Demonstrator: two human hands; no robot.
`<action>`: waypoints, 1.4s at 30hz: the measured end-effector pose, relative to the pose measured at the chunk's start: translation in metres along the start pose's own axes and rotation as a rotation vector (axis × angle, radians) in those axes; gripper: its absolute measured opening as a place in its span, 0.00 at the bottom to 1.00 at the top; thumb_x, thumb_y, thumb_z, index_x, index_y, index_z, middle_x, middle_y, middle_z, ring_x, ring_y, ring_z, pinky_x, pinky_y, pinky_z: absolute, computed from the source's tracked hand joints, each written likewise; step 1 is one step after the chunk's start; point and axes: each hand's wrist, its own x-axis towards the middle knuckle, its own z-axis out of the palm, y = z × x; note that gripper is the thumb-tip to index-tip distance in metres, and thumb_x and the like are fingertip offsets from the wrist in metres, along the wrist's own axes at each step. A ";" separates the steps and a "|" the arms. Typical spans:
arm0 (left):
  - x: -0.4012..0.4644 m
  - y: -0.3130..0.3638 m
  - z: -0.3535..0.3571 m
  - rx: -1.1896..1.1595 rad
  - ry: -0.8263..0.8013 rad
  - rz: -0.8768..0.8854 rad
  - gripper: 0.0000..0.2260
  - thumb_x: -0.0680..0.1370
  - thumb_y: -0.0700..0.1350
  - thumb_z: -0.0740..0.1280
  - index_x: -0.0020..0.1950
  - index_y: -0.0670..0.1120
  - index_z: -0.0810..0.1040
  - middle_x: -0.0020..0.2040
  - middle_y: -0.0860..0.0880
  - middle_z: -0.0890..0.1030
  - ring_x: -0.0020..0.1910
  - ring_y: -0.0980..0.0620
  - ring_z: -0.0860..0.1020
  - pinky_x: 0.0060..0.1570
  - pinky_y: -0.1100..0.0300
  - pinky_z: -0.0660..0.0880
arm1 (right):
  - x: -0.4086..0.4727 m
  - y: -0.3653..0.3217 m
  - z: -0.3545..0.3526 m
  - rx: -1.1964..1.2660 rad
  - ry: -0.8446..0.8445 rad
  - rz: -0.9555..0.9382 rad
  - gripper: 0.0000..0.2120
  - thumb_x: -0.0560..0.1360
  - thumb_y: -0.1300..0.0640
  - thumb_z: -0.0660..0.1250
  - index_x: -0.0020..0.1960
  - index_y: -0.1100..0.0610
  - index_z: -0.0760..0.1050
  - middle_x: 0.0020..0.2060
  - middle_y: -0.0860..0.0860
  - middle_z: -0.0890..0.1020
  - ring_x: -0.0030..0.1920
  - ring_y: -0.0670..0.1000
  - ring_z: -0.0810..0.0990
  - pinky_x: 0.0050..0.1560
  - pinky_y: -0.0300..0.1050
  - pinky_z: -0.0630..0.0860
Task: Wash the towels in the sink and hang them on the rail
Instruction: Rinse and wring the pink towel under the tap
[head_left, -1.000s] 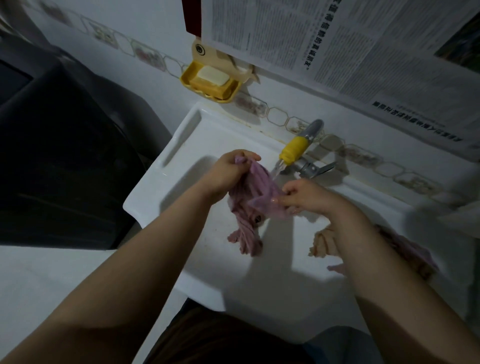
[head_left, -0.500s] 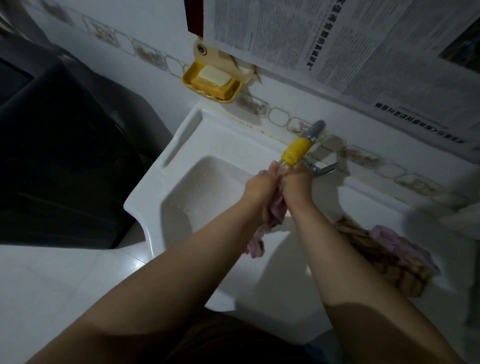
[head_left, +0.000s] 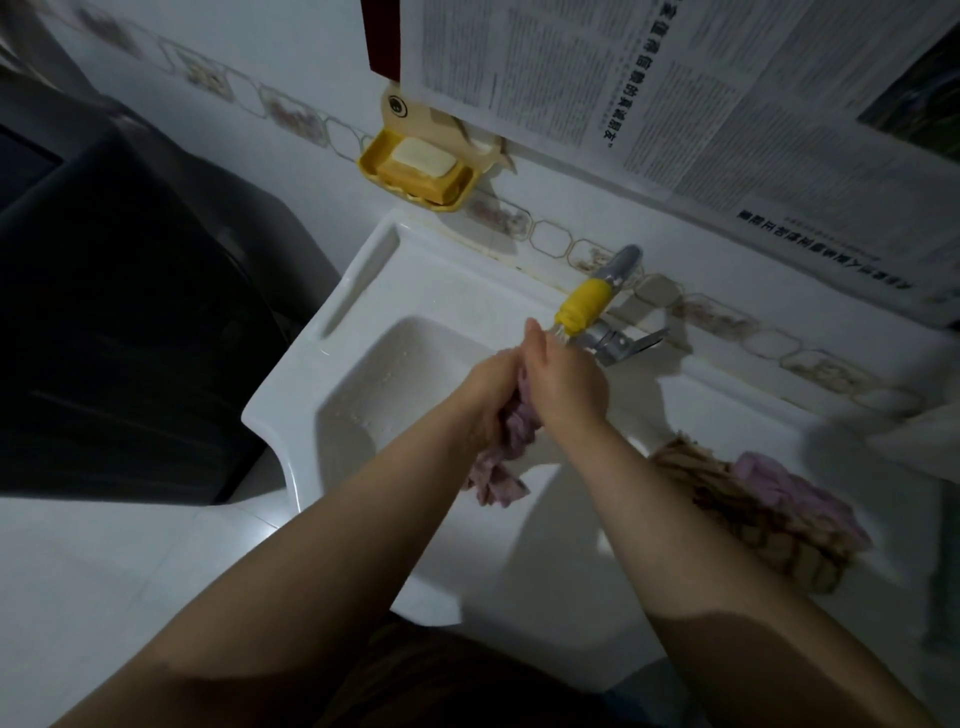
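Observation:
A pink towel (head_left: 501, 470) hangs bunched over the white sink (head_left: 332, 364), just below the yellow-tipped tap (head_left: 584, 306). My left hand (head_left: 485, 397) and my right hand (head_left: 563, 376) press together around its upper part, both closed on it. Its lower end dangles under my wrists. At the sink's right side lie a brown checked towel (head_left: 769, 535) and, on top of it, a second pink towel (head_left: 795, 493). No rail is in view.
A yellow soap dish (head_left: 415, 174) with a bar of soap hangs on the wall above the sink's left corner. Newspaper sheets (head_left: 675, 88) cover the wall above the tap. A dark appliance (head_left: 130, 312) stands left of the sink.
A second ago my hands held the pink towel spread apart; they have come together under the tap and squeeze it into a bunch. The towels at the right have come into view.

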 end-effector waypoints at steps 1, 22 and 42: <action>0.001 -0.003 -0.002 0.055 -0.043 -0.015 0.15 0.80 0.51 0.63 0.43 0.40 0.77 0.40 0.40 0.81 0.37 0.47 0.80 0.41 0.56 0.81 | 0.010 0.004 -0.006 -0.018 -0.036 0.090 0.27 0.81 0.42 0.50 0.52 0.62 0.78 0.52 0.62 0.81 0.55 0.62 0.78 0.50 0.49 0.71; 0.001 0.003 -0.057 0.136 -0.061 0.489 0.12 0.80 0.32 0.59 0.48 0.43 0.80 0.42 0.46 0.82 0.43 0.52 0.79 0.47 0.59 0.78 | 0.020 0.052 -0.029 0.714 -0.328 0.260 0.07 0.78 0.58 0.65 0.44 0.59 0.79 0.46 0.62 0.81 0.46 0.56 0.80 0.47 0.52 0.79; -0.007 -0.004 -0.002 -0.080 -0.019 0.046 0.19 0.83 0.55 0.55 0.40 0.45 0.73 0.24 0.50 0.78 0.21 0.55 0.76 0.23 0.64 0.74 | -0.008 -0.002 0.005 0.042 0.052 -0.206 0.24 0.81 0.44 0.53 0.43 0.59 0.79 0.39 0.61 0.82 0.43 0.61 0.79 0.39 0.48 0.71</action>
